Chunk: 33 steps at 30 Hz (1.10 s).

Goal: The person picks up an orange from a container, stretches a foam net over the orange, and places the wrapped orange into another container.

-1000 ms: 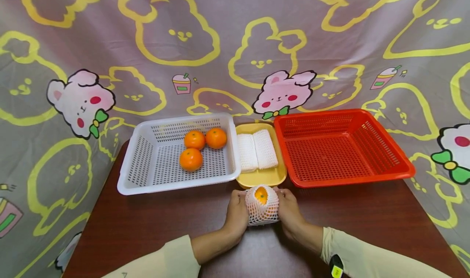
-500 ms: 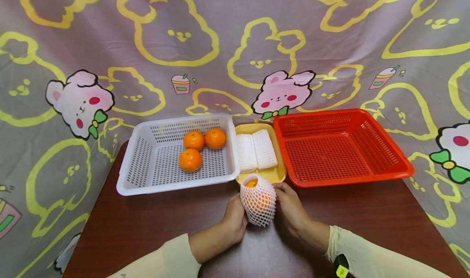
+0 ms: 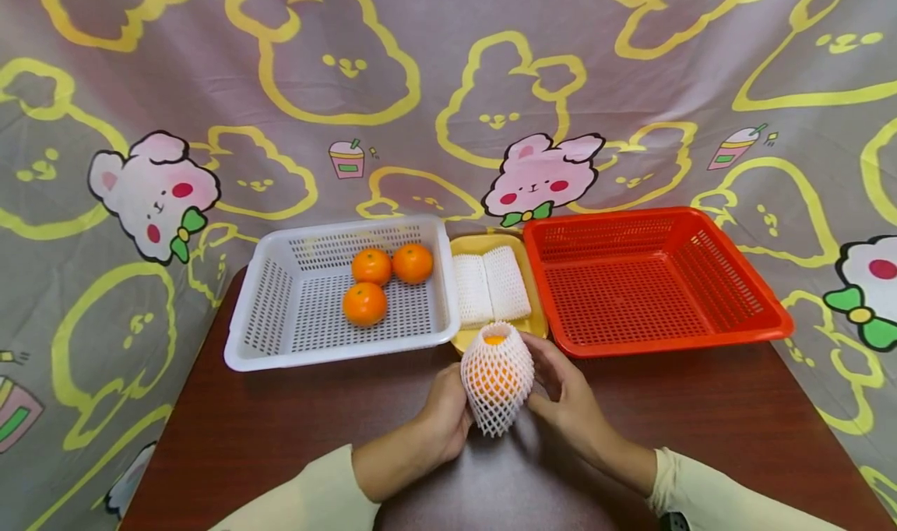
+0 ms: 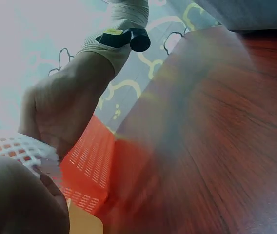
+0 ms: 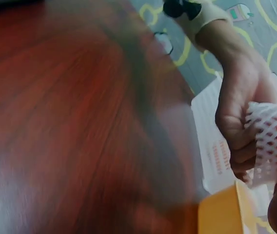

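Note:
In the head view, an orange (image 3: 495,341) sits inside a white foam net sleeve (image 3: 496,383), its top showing through the upper opening. The net's lower end tapers to a loose, pointed fringe. My left hand (image 3: 443,414) grips the netted fruit from the left, close over the table. From the right, my right hand (image 3: 571,402) holds it, with thumb and fingers curved along the net. The right wrist view shows the left hand's fingers (image 5: 241,146) curled against the net. Part of the right hand (image 4: 63,105) shows behind the net in the left wrist view.
A white basket (image 3: 336,354) at the back left holds three oranges (image 3: 364,304). Beside it, a yellow tray (image 3: 478,337) bears flat white foam nets (image 3: 507,283). A red basket (image 3: 673,347) stands at the back right. Behind hangs a patterned cloth (image 3: 434,87).
The netted orange has tilted upright, its opening moving up and its fringe now pointing down toward me. My right hand has shifted outward, its fingers spreading along the net's right side.

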Available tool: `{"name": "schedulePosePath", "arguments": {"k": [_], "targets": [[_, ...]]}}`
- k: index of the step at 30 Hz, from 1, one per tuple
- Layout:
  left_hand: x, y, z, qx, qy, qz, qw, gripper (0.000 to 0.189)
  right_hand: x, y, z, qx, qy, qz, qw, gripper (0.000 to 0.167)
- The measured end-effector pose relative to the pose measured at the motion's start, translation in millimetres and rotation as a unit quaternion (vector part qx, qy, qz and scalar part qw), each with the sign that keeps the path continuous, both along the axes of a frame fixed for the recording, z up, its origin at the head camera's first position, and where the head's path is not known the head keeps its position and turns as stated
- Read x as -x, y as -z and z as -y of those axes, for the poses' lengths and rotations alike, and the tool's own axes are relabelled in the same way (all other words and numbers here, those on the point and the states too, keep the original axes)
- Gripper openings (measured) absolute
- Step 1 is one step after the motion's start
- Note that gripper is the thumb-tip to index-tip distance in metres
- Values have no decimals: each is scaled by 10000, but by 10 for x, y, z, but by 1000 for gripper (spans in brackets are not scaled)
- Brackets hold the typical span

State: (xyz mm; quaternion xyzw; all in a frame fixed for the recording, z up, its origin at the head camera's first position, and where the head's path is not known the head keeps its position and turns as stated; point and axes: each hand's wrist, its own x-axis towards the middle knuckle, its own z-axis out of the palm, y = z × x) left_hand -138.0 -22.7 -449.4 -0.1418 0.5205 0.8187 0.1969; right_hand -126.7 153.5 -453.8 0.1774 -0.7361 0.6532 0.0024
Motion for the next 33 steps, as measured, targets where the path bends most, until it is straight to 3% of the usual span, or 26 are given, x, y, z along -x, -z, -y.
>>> {"name": "schedulePosePath", "arguments": {"k": [3,7,9,11,13,15,19,24,28,33], "targets": [[-28,-57,-15,113,23,-155,9998,35,-31,-33,-62,-27,-619,-125,9980,82],[-72,-130,-15,881,68,-658,9939,29,-26,-92,-110,-236,-644,25,9976,79],[-78,-158,-6,1432,75,-1128,9832,27,-1,-130,-124,-203,-536,88,9983,74],[-81,-177,14,1889,58,-1671,9677,28,25,-162,-138,-20,-470,195,9987,71],[-83,-204,43,2061,-22,-2128,9551,30,51,-189,-151,244,-472,314,9981,69],[-91,-234,78,2035,-37,-2535,9457,33,72,-206,-161,431,-455,393,9973,69],[-98,-302,144,1655,356,-2978,9395,46,89,-216,-168,582,-314,327,9973,74],[-98,-325,191,1094,1021,-3138,9376,68,90,-202,-165,786,-342,247,9960,76],[-99,-307,210,774,1081,-3208,9378,78,94,-178,-151,762,-404,320,9958,79],[-100,-276,231,587,1092,-3310,9354,85,99,-193,-159,349,-355,350,9981,80]]}}
